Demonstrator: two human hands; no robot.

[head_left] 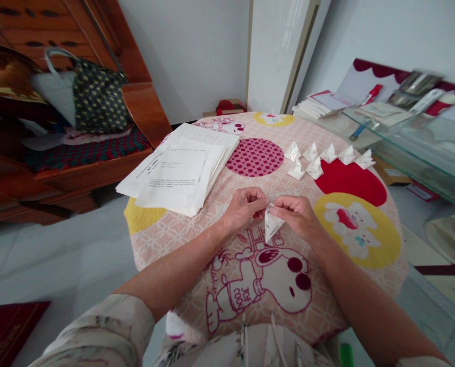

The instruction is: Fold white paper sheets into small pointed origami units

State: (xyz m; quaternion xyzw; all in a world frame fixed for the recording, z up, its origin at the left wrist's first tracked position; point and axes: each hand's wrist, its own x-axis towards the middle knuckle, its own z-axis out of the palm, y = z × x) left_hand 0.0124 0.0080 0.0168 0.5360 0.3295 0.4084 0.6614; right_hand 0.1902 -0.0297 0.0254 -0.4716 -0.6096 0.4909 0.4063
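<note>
A small folded paper triangle [273, 227], white with printed text, is held over the middle of the round table. My right hand [294, 214] pinches it at the upper right side. My left hand [246, 206] is closed at its top corner, thumb against the fingers; the fingertips meet the paper's upper edge. Beyond my hands at the right, several folded paper pieces [312, 153] stand in two rows. A stack of printed sheets [177, 176] lies at the left of the table, slightly fanned out.
A patterned cloth [235, 300] covers the round table. A glass shelf [411, 148] with cups and papers stands close by at right. At left is a wooden bench [135, 107] with a dotted bag [99, 97] on it.
</note>
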